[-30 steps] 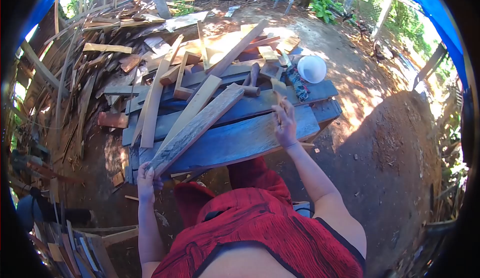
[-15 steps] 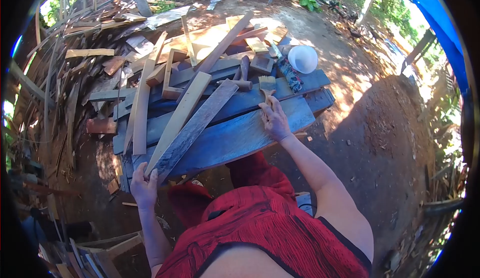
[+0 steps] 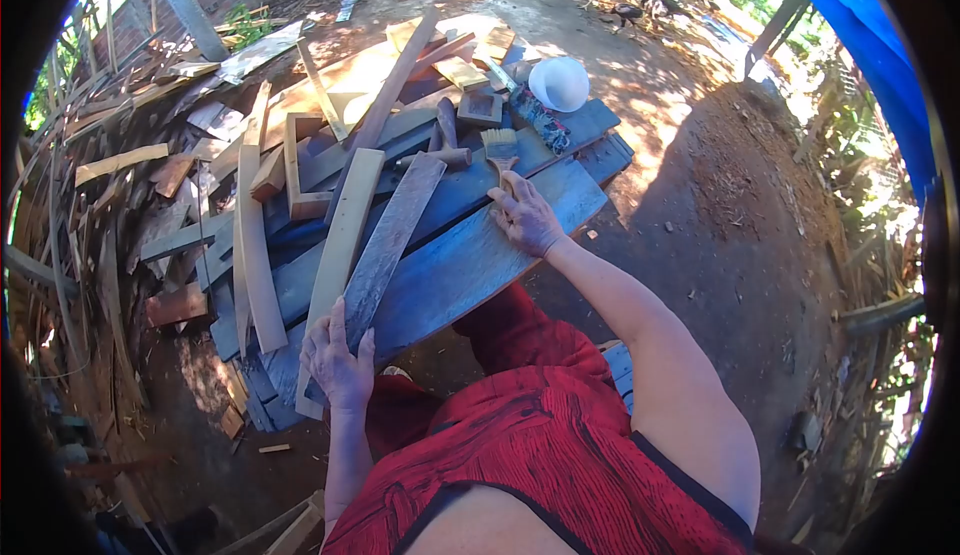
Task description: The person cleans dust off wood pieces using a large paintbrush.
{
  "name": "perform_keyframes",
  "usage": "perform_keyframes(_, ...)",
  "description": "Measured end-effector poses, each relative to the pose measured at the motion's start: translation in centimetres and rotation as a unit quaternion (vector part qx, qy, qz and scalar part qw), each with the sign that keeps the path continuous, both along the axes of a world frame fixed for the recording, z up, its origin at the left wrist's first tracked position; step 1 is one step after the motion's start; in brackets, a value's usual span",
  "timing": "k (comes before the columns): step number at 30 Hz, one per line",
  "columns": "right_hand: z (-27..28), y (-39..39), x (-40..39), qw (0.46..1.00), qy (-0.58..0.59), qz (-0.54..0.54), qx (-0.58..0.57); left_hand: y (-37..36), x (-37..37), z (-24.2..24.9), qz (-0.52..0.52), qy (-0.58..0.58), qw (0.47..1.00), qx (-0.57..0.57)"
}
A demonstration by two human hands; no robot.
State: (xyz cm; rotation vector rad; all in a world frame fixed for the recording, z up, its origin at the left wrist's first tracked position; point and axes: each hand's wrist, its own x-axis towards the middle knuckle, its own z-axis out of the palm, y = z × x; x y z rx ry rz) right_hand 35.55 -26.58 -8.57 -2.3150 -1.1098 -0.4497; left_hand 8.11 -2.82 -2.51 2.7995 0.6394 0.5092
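Note:
My right hand (image 3: 527,217) is closed around the handle of a flat paintbrush (image 3: 500,145), bristles pointing away from me, over the blue-grey bench (image 3: 480,260). At the bench's near left, my left hand (image 3: 338,360) is on the near end of a dark, weathered board (image 3: 395,235), with the thumb on one side and fingers on the other. A paler board (image 3: 340,255) lies just left of it, beside my fingers. Beyond the boards a wooden mallet (image 3: 447,145) lies on the bench.
A white bucket (image 3: 559,84) and a dark, bristly roll-shaped thing (image 3: 541,120) are at the bench's far right. A wooden frame piece (image 3: 297,170) and loose boards lie at the left. Scrap wood (image 3: 110,255) is heaped on the ground beyond. Several chickens (image 3: 628,13) stand far off.
The view has shifted. My left hand has moved up and right along the weathered board, near its end. My right hand still holds the brush.

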Motion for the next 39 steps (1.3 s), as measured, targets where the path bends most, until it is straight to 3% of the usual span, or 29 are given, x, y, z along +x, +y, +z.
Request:
perform_keyframes(19,-0.1,0.5,0.1,0.999,0.015,0.005,-0.04,0.0,-0.4,-0.5,0.04,-0.028,0.999,-0.01)
perform_keyframes(26,0.2,-0.2,0.0,0.999,0.013,0.029,-0.03,-0.8,0.2,-1.0,0.074,-0.014,0.996,0.048)
perform_keyframes(33,-0.3,-1.2,0.6,0.999,0.001,0.025,0.036,-1.5,0.7,-1.5,0.092,0.003,0.993,0.077)
perform_keyframes(39,0.4,-4.2,-0.2,0.977,-0.033,-0.036,0.207,-1.4,0.9,-1.7,0.084,0.001,0.992,0.089)
